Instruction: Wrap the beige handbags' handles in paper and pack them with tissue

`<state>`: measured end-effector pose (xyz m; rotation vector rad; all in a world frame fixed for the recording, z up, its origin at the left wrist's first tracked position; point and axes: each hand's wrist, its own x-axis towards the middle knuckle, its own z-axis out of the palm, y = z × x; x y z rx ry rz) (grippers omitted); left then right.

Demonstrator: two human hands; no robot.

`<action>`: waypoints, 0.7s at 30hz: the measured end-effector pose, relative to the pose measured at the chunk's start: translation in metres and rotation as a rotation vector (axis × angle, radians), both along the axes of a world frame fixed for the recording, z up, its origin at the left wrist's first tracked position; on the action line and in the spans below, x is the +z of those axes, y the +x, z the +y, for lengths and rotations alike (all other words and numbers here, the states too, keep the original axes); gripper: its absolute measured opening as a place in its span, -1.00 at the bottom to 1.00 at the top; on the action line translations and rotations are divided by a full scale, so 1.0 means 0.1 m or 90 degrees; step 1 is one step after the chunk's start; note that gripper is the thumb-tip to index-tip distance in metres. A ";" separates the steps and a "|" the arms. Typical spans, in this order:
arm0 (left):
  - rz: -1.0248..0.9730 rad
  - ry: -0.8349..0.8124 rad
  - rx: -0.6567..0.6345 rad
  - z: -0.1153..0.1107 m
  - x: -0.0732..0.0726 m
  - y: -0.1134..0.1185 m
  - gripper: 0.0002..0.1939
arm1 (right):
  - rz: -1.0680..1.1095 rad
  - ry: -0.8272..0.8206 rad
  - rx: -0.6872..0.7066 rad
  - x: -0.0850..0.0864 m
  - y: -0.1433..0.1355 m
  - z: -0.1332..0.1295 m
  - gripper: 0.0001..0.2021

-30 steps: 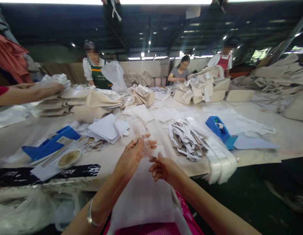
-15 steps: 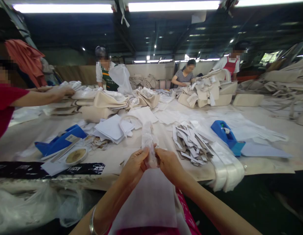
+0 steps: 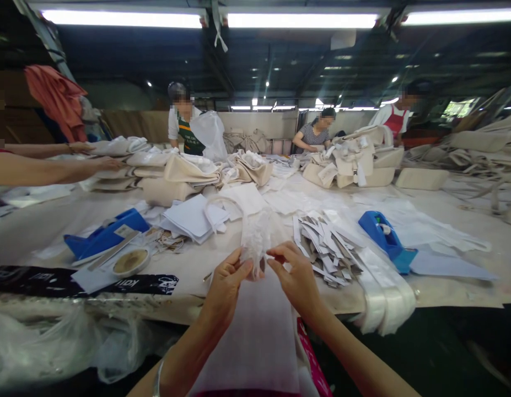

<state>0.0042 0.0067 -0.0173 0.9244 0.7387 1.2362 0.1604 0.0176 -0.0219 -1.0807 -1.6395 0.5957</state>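
Note:
At the near table edge my left hand [image 3: 226, 284] pinches a crumpled clear plastic piece [image 3: 256, 240] between thumb and fingers. My right hand [image 3: 294, 273] is at the right side of this plastic, thumb and fingertips bent close together at its edge; whether they grip it is too small to tell. The plastic stands up over the table, with a cream strap loop [image 3: 209, 212] just behind it. Beneath my hands a white sheet [image 3: 259, 336] hangs down over my lap.
Blue tape dispensers stand left [image 3: 108, 234] and right [image 3: 387, 240]. Card strips [image 3: 327, 248] lie right of my hands, beside plastic strips [image 3: 387, 292] over the edge. A tape roll [image 3: 131, 261] lies left. Beige bags [image 3: 189, 171] are piled behind. Other people work around the table.
My right hand has moved slightly away from my left, its fingers less tightly closed. The plastic is spread wider. The co-worker's arms at the left have shifted, and the view has moved slightly.

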 end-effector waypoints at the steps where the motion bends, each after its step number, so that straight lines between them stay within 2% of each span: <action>1: 0.028 0.013 0.023 0.00 -0.03 0.01 -0.66 | 0.041 -0.057 0.008 0.01 -0.01 -0.01 -0.88; 4: 0.136 0.059 0.075 -0.01 -0.12 0.09 -0.67 | 0.148 -0.212 0.053 0.00 -0.07 -0.05 -0.76; 6: 0.195 0.098 0.109 -0.02 -0.17 0.15 -0.72 | 0.211 -0.232 0.044 0.00 -0.12 -0.06 -0.74; 9: 0.217 0.129 0.143 -0.01 -0.16 0.19 -0.75 | 0.232 -0.171 0.020 0.04 -0.18 -0.03 -0.78; 12: 0.149 0.116 0.132 0.04 -0.08 0.16 -0.70 | 0.164 -0.079 0.012 0.06 -0.18 0.00 -0.81; 15: 0.046 0.046 0.022 0.11 0.00 0.08 -0.59 | 0.058 0.040 0.046 -0.02 -0.15 0.01 -0.78; 18: -0.049 -0.017 -0.097 0.16 -0.02 0.05 -0.58 | -0.066 0.171 0.074 -0.16 -0.11 -0.01 -0.76; 19: -0.077 -0.027 -0.108 0.16 -0.06 0.05 -0.60 | -0.101 0.188 0.068 -0.19 -0.10 -0.01 -0.78; 21: -0.090 -0.023 -0.068 0.15 -0.14 0.09 -0.63 | -0.133 0.149 0.047 -0.23 -0.11 -0.02 -0.86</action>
